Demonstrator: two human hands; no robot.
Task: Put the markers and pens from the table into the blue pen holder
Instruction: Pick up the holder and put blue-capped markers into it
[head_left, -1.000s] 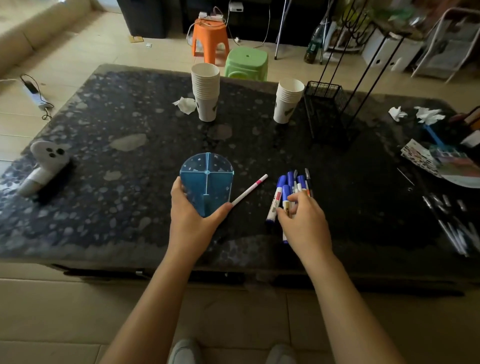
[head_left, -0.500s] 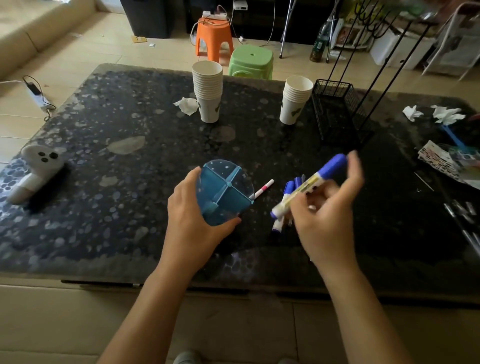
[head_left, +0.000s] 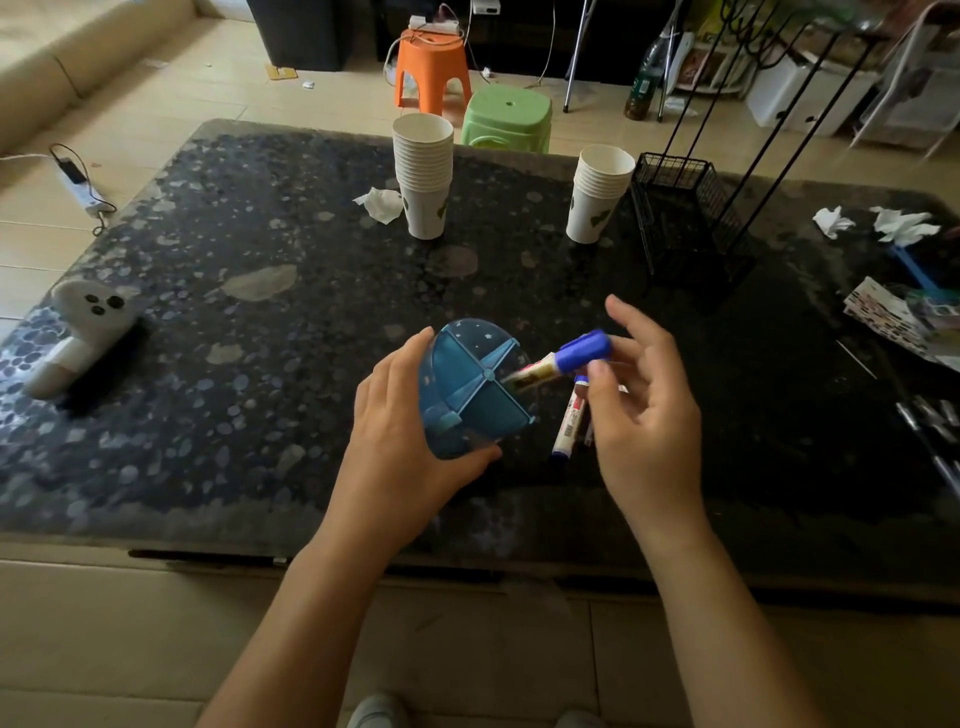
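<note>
- Dark speckled stone table fills most of the view, with beige floor tiles around it.
- On this table the left hand is closed around the side of the round translucent blue pen holder; the holder is tilted, so its mouth faces the camera and shows four compartments made by a cross divider.
- Just right of the holder, the right hand is loosely curled; its thumb and fingers touch the blue-capped white marker, but I cannot tell if they really grip it.
- This marker lies slanted, its lower end inside the holder's right compartment and its blue cap pointing up and right, away from the holder.
- Below the held marker, right of the holder, more blue and white markers lie on the table, partly hidden by the right hand.
- Behind the holder stand two stacks of white paper cups: the taller stack to the back left and the shorter stack to the back right.
- A crumpled white tissue lies just beside the taller stack.
- Further right from the shorter stack is a black wire basket.
- Far left of the holder lies a white ghost-shaped object.
</note>
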